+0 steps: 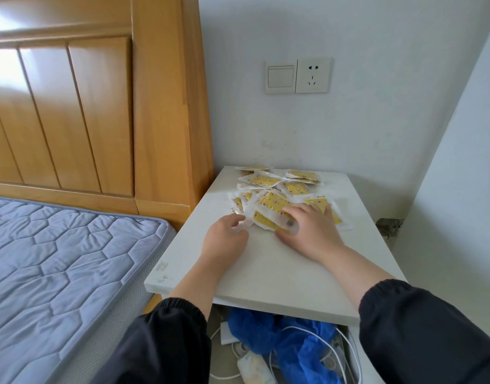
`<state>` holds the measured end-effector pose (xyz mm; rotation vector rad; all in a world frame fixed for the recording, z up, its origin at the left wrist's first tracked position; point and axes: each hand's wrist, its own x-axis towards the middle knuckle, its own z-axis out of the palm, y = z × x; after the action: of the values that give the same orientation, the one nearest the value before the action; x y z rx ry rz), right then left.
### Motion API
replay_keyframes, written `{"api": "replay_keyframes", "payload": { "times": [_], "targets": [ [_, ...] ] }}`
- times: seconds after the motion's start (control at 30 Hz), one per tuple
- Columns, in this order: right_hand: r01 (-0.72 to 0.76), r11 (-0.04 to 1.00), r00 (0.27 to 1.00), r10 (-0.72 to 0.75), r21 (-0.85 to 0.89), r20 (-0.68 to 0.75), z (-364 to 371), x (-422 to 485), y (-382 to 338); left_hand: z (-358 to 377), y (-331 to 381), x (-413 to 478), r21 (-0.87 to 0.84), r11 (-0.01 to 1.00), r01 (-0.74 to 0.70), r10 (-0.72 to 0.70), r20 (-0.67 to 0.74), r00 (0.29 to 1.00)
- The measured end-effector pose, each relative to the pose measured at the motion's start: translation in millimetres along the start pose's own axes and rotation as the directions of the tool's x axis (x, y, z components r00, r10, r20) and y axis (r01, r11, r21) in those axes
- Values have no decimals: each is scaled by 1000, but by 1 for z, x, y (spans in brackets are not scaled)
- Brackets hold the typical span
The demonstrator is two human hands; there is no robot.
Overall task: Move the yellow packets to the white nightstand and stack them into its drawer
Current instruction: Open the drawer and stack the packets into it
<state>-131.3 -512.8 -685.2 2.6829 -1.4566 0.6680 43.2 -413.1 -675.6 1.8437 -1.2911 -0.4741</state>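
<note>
Several yellow packets (277,189) with clear edges lie scattered in a loose pile at the back of the white nightstand's top (266,273). My right hand (310,231) lies flat on the nearest packets, fingers spread, thumb under one packet's edge. My left hand (227,236) rests just left of it, its fingertips pinching the clear edge of the nearest packet (263,217). Below the top's front edge the drawer (352,353) stands pulled open.
The open drawer holds a blue plastic bag (288,342), white cables (316,331) and a white adapter. A bed with a grey-blue mattress (58,259) and wooden headboard (100,92) stands close on the left. White walls, with a switch and socket (296,76), enclose the back and right.
</note>
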Motion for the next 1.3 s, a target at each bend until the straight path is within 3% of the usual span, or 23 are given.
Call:
{"api": "replay_keyframes", "payload": {
  "times": [0.17,0.33,0.5,0.63,0.73,0.83,0.97,1.1,1.17,1.23,1.3],
  "targets": [
    [47,985,979,-13,167,-204,0,-8,-1,-1,4,-2,-85,996,8,-9,-22,1000],
    [6,999,998,-9,38,67,-2,-5,-5,6,9,2,-96,995,30,-35,-46,998],
    [87,984,995,-94,158,31,-6,-16,-8,9,13,5,-195,976,101,-131,-149,980],
    [171,949,985,-165,267,-44,-4,-25,-11,9,11,1,-226,971,84,-125,-175,977],
    [2,840,999,24,542,-41,-12,-28,-11,6,13,-5,-336,938,78,-137,-154,979],
    [-190,576,981,149,795,127,-25,-33,-10,8,16,-15,-476,878,43,-101,-98,990],
    [-193,473,981,111,859,160,-29,-39,-6,13,19,-23,-578,815,30,-84,-67,994],
    [-231,364,959,241,902,149,-29,-41,-6,15,24,-29,-801,586,120,-95,79,992],
    [-238,285,948,275,928,159,-31,-41,-7,18,28,-31,-768,627,134,-70,116,991],
    [-228,272,951,268,935,154,-32,-42,-9,21,31,-33,-700,703,127,-86,94,992],
    [-185,434,959,277,882,65,-31,-42,-12,22,32,-32,-679,722,132,-121,63,991]
  ]
}}
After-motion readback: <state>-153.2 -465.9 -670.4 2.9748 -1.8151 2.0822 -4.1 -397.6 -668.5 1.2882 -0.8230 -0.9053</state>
